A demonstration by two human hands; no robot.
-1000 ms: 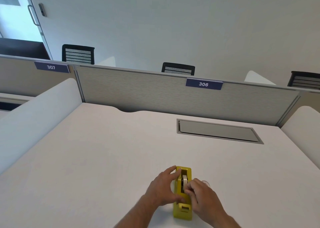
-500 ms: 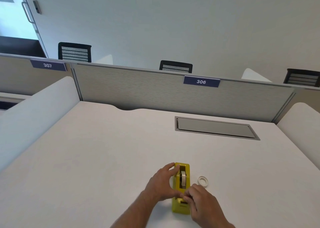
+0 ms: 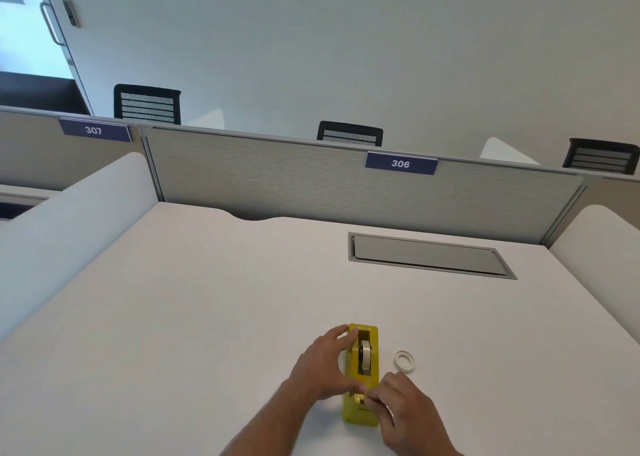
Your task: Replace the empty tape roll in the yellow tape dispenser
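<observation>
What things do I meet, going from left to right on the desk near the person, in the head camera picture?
left hand → yellow tape dispenser, with a roll in it → white empty roll lying flat on the desk. I omit the right hand, since it overlaps the dispenser.

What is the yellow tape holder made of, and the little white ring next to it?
The yellow tape dispenser looks like smooth, slightly glossy plastic: even bright colour, rounded moulded edges. It could also be painted metal. The white ring on the desk looks like a thin, matte plastic or card core; it is too small to say which.
</observation>
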